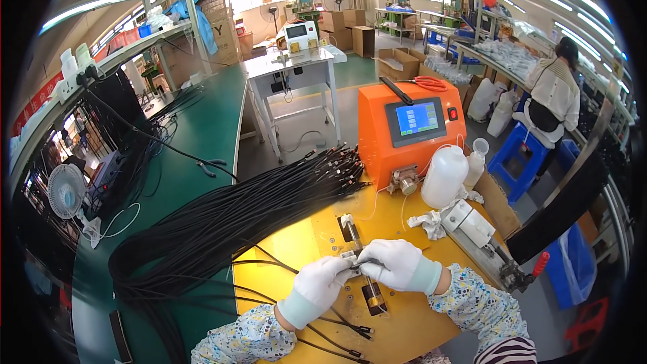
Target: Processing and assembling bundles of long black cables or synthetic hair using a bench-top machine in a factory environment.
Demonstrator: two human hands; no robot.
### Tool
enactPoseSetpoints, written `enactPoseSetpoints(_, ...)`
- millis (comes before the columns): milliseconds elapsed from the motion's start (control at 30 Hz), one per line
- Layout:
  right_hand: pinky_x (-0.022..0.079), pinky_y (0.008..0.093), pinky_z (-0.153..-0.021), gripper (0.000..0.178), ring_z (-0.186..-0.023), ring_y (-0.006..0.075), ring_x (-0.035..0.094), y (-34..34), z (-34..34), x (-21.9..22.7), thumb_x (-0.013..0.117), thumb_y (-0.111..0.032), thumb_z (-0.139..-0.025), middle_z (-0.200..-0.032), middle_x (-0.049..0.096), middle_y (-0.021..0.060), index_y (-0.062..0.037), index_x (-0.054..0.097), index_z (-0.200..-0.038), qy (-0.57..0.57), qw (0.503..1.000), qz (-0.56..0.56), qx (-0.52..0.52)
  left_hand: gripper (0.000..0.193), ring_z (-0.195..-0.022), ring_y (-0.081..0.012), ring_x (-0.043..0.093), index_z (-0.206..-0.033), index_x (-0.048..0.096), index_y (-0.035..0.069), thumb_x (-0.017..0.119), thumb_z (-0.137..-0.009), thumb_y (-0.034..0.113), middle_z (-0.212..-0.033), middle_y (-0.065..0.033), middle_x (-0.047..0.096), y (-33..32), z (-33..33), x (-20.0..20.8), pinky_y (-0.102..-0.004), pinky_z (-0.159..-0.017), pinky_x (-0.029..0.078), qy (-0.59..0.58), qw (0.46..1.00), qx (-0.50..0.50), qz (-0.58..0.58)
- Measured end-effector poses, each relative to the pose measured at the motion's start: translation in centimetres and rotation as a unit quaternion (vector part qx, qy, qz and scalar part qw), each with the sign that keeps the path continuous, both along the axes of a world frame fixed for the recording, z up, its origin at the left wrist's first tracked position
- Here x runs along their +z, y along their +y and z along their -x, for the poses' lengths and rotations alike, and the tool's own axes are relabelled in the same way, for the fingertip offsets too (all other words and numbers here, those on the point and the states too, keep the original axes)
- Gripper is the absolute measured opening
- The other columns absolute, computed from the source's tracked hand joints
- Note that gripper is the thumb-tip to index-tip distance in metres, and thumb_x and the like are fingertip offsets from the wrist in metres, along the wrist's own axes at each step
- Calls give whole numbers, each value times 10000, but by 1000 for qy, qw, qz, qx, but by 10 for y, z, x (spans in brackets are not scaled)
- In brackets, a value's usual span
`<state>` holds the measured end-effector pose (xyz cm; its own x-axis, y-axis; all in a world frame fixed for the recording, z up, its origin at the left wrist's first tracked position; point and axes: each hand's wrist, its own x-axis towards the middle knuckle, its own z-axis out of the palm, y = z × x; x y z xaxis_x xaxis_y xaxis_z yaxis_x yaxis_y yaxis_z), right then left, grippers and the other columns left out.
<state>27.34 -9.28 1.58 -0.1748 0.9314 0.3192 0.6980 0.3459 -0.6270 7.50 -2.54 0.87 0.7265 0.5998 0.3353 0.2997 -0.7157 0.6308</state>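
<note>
My left hand [318, 288] and my right hand [396, 266], both in white gloves, meet over a small metal fixture [347, 255] on the yellow plate [418, 317]. Between the fingertips is the dark end of a black cable [367, 262]; both hands are closed on it in a pinch. The fingers hide most of that end. Beside my left wrist, several loose black cables with metal plug ends [357, 329] lie on the yellow plate. A large bundle of black cables [229, 212] stretches across the left, its plugs piled near the orange machine [376, 125].
Behind the fixture stand a white plastic bottle [445, 176] and a smaller bottle [476, 162]. A toggle clamp with a red handle [540, 263] sits on the right. Pliers [207, 167] lie on the green table [209, 121]. Farther right, a person [554, 91] sits on a blue stool [515, 160].
</note>
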Motion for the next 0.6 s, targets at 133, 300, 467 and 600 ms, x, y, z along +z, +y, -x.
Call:
enactPoseSetpoints(133, 520, 400, -691, 139, -785, 305, 636, -1, 5, -4, 591, -223, -879, -850, 626, 103, -91, 600, -921, -16, 1000, -5, 20, 194, -778, -303, 660, -1017, 670, 47, 677, -834, 113, -885, -143, 669, -2, -3, -4, -336, -689, 539, -52, 998, -22, -4)
enactPoseSetpoints(300, 516, 397, -672, 124, -765, 303, 629, 0, 7, -5, 612, -195, -857, -827, 613, 107, -90, 598, -921, -56, 998, -34, 8, 169, -726, -289, 667, -961, 687, 43, 714, -805, 102, -827, -138, 675, 0, -4, -1, -326, -658, 542, -65, 998, -14, -20)
enactPoseSetpoints(467, 513, 392, -672, 115, -767, 306, 626, 1, 10, -8, 639, -153, -832, -818, 615, 118, -63, 602, -894, -53, 996, -69, -2, 157, -720, -296, 662, -957, 688, 44, 704, -808, 93, -814, -136, 670, 2, -3, 3, -332, -645, 538, 1, 999, -14, -38)
enactPoseSetpoints(600, 512, 390, -669, 131, -776, 295, 625, 2, 11, -8, 627, -193, -850, -838, 604, 100, -93, 602, -930, -45, 996, -77, 18, 149, -705, -301, 655, -961, 689, 51, 687, -819, 93, -795, -133, 664, 1, 1, -4, -337, -633, 534, -4, 998, -22, -62)
